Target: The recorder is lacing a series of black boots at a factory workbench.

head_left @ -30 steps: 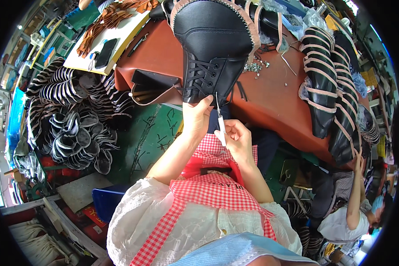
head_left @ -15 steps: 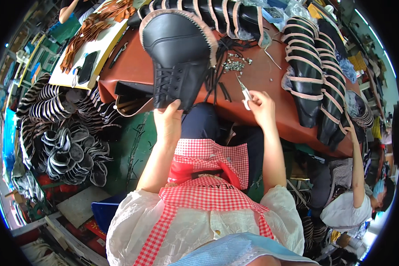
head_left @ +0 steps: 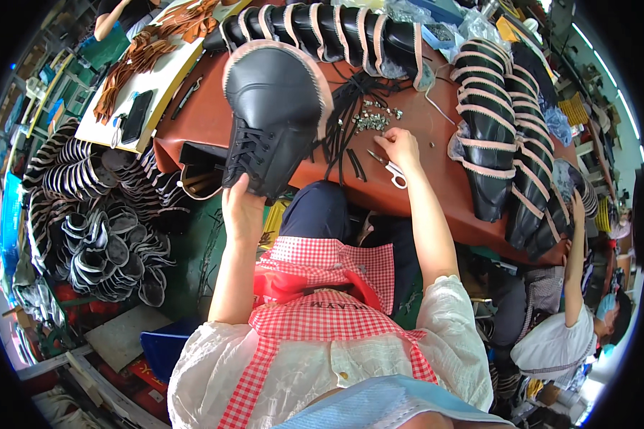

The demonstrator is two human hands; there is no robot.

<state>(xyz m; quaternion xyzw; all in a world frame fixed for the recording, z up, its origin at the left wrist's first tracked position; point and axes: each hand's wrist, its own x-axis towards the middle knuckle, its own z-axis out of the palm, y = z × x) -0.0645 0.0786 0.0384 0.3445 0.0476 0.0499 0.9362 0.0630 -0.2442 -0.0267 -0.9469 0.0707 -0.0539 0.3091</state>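
Observation:
My left hand grips the heel end of a black leather shoe upper, which is raised over the near edge of the red-brown table. The upper has black laces and a pinkish jagged border round its toe. My right hand is low over the table, fingers drawn together beside a small pile of shiny metal pieces. Whatever may be between those fingertips is too small to see. White-handled scissors lie on the table below that hand. Black laces are spread between the upper and the metal pieces.
Rows of nested black uppers cross the back, and more rows stand at the right. A phone rests on a pale board at the left. Bundles of uppers are heaped low left. A co-worker's arm reaches in at far right.
My right hand has let go of the scissors, now on the table, and moved left and up to the metal pieces. My left hand has shifted the upper slightly left and down.

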